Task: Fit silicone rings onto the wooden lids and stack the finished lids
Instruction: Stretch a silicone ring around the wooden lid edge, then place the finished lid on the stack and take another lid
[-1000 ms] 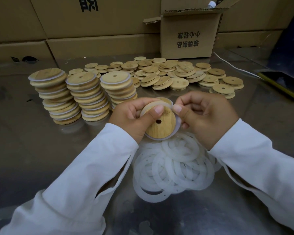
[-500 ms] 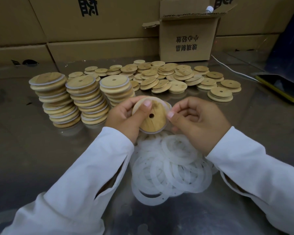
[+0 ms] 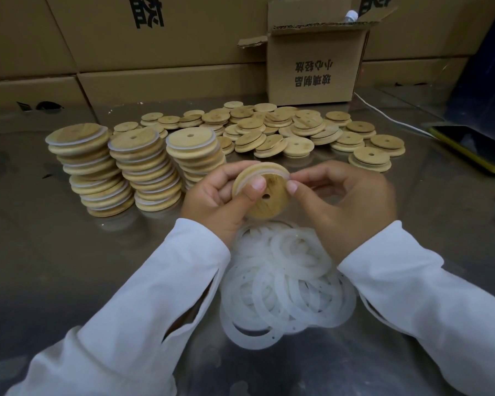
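Three stacks of ringed lids stand on the surface — dozens of bare lids wait behind. Left grip holds a lid above the loose rings; right grip pinches its ring, seemingly half-seated.

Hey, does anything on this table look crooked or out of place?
The leftmost stack of finished lids is askew: its lids sit offset from one another, so the column zigzags. The unfinished lids behind lie jumbled, some tilted on others. Nothing looks spilled or broken.
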A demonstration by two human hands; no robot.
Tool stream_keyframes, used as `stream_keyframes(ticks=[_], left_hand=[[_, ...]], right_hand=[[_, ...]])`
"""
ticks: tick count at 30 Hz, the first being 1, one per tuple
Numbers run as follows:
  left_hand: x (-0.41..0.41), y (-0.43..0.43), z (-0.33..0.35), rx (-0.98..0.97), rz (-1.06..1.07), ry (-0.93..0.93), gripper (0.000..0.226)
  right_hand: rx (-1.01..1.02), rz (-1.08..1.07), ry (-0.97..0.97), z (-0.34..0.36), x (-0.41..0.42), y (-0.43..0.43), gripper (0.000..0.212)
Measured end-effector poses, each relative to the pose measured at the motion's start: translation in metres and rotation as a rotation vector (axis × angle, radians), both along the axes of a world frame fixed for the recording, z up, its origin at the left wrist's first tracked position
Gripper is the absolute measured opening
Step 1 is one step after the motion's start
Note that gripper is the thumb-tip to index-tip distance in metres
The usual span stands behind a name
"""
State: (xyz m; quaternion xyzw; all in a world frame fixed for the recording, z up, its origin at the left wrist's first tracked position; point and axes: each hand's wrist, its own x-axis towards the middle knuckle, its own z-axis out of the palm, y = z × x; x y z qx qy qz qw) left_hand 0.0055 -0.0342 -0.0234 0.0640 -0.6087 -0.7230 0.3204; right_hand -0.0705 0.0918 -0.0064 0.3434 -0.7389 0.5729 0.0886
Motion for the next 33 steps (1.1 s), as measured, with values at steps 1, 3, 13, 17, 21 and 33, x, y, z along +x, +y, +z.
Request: stream_keyframes(ticks=[1,3,13,17,21,33], left_hand=[[0.0,0.001,0.0,0.011,-0.002,0.006,0.025],[0.001,0.003,0.0,0.035,0.003,0.013,0.029],[-0.001,0.002,0.003,0.127,0.044,-0.074,0.032],[-0.005,-0.003,0.006,0.037,0.268,-0.146,0.016],[-0.006,-0.002,0.008,0.068,0.313,-0.159,0.006],[-0.006,-0.001,0.006,0.035,0.284,-0.129,0.01]], right_hand=[[-0.001,-0.004,0.021,0.0,0.0,0.001,0.015],[-0.003,0.009,0.024,0.001,0.001,0.001,0.016],[0.099,0.24,-0.271,0.003,-0.007,-0.002,0.012],[0.089,0.08,-0.4,0.008,-0.03,-0.013,0.007],[0.162,-0.008,-0.634,0.013,-0.061,-0.038,0.013],[0.47,-0.248,-0.366,0.019,-0.109,-0.048,0.017]])
